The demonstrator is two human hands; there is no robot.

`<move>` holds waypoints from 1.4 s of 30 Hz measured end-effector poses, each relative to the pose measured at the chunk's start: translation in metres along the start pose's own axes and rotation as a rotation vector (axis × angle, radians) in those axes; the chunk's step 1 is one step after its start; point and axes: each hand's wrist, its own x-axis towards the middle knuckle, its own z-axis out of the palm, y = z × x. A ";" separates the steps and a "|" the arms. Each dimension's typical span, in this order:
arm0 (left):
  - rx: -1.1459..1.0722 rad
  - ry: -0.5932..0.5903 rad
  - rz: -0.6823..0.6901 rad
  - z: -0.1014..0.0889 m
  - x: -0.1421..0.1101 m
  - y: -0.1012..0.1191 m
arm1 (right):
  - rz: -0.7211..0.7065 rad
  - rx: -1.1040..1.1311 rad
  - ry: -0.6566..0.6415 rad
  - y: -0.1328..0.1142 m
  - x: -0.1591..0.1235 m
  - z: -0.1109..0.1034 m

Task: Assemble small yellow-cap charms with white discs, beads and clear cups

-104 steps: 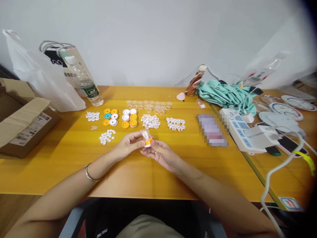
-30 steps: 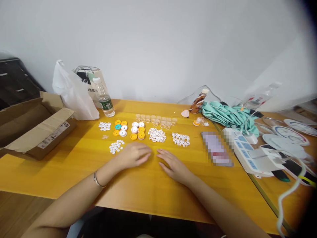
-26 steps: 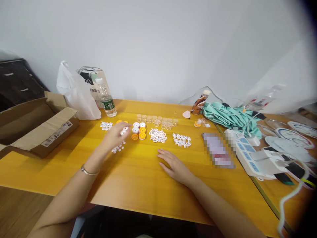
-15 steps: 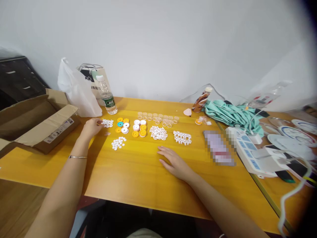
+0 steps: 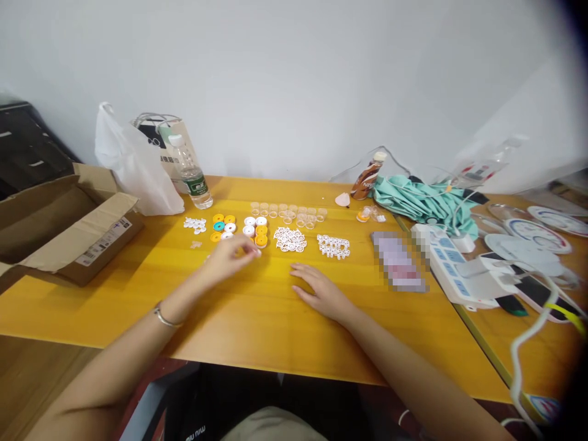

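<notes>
My left hand hovers over the table in front of the colored wheels, fingers pinched around a small white piece, mostly hidden by the fingertips. White and orange wheels stand just beyond it. A second group with a teal wheel lies to their left. My hand and wrist cover most of the loose white discs. Resting flat on the table, my right hand has its fingers apart and holds nothing. Flat white lacy pieces and white gear-like strips lie beyond it.
Clear plastic cups line the back, with small white parts at left. An open cardboard box, a water bottle and a white bag stand left. A power strip and green cloth lie right.
My left hand has moved right from the small white parts to in front of the wheels. My right hand stays flat on the table. The view has shifted slightly.
</notes>
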 end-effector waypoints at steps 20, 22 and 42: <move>-0.255 -0.252 0.139 0.086 -0.004 0.025 | 0.043 0.054 0.107 0.002 0.006 0.004; -0.247 -0.250 0.138 0.083 -0.003 0.027 | 0.051 0.058 0.117 0.002 0.006 0.005; 0.538 -0.016 -0.326 -0.022 0.015 -0.074 | 0.092 0.058 0.120 0.004 0.012 0.008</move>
